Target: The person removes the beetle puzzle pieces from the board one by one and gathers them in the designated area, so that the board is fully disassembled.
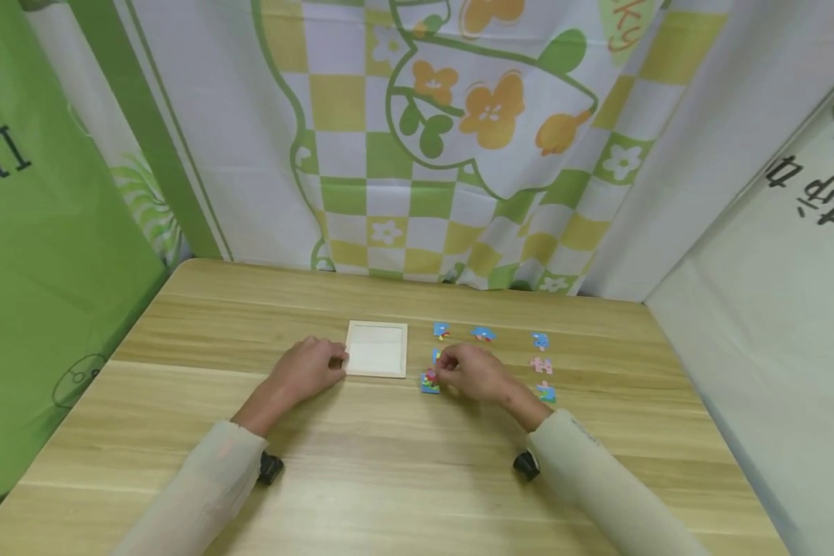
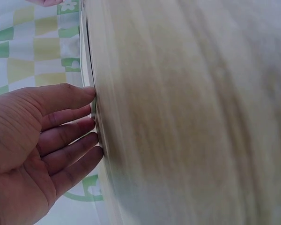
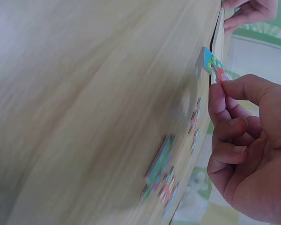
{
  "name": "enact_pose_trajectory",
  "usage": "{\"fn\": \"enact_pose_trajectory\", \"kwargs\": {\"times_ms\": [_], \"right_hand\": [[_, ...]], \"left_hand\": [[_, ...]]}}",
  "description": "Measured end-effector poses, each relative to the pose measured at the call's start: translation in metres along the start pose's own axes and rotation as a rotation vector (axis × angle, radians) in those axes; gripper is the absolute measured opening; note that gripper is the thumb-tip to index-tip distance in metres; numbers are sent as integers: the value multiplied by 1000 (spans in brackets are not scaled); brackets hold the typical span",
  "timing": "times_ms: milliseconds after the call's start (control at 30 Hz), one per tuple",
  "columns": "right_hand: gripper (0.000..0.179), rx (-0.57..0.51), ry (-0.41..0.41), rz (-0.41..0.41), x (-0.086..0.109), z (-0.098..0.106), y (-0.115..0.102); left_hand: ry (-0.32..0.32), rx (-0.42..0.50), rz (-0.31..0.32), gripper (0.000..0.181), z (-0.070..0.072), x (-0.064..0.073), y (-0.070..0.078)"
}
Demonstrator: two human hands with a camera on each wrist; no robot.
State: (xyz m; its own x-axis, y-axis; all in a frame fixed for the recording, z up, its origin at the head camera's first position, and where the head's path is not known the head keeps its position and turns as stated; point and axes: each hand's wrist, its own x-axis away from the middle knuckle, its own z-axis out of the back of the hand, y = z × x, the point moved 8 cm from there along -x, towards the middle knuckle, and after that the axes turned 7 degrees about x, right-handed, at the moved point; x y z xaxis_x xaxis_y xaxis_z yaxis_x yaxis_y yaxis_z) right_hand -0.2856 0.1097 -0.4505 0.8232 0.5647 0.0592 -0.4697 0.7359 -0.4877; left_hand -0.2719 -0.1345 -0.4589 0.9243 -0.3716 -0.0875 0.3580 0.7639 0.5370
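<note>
A square, light wooden puzzle frame (image 1: pixel 376 350) lies on the table with its recess bare. At its left edge is my left hand (image 1: pixel 307 369); the thumb and fingertips touch the rim, with the fingers fairly straight in the left wrist view. Between thumb and forefinger, my right hand (image 1: pixel 478 374) pinches a colourful puzzle piece (image 3: pixel 211 64) just right of the frame. This piece is tilted above the tabletop, its shadow beside it. Another blue puzzle piece (image 1: pixel 435 355) shows partly behind the right fingers.
Two blue pieces, one on the left (image 1: pixel 441 330) and one in the middle (image 1: pixel 483 333), lie along the back. Farther right, a column holds a blue piece (image 1: pixel 540 340), a pink piece (image 1: pixel 541 365) and a blue-green piece (image 1: pixel 546 392). A patterned curtain (image 1: pixel 417 193) hangs behind the wooden table (image 1: pixel 389 494).
</note>
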Motion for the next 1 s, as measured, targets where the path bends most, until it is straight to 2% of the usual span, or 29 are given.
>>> {"fn": "enact_pose_trajectory", "kwargs": {"times_ms": [133,333,567,733,900,1000], "right_hand": [[11,7,3,0,5,2,11],[10,23,8,-5,6,4,19],[10,28,-8,-27,6,-3,23],[10,37,-5,-44,5,-2,25],[7,-2,15,-46,7,0,27],[6,-19,46,-46,11,5,26]], "left_hand": [[-1,8,-1,15,0,-1,-1],[-17,26,19,24,-2,-2,-3],[-28,33,27,26,-2,0,-4],[-17,44,20,22,-3,-1,-3],[-23,55,-8,7,-4,-1,0],[-32,50,-2,12,-3,0,2]]}}
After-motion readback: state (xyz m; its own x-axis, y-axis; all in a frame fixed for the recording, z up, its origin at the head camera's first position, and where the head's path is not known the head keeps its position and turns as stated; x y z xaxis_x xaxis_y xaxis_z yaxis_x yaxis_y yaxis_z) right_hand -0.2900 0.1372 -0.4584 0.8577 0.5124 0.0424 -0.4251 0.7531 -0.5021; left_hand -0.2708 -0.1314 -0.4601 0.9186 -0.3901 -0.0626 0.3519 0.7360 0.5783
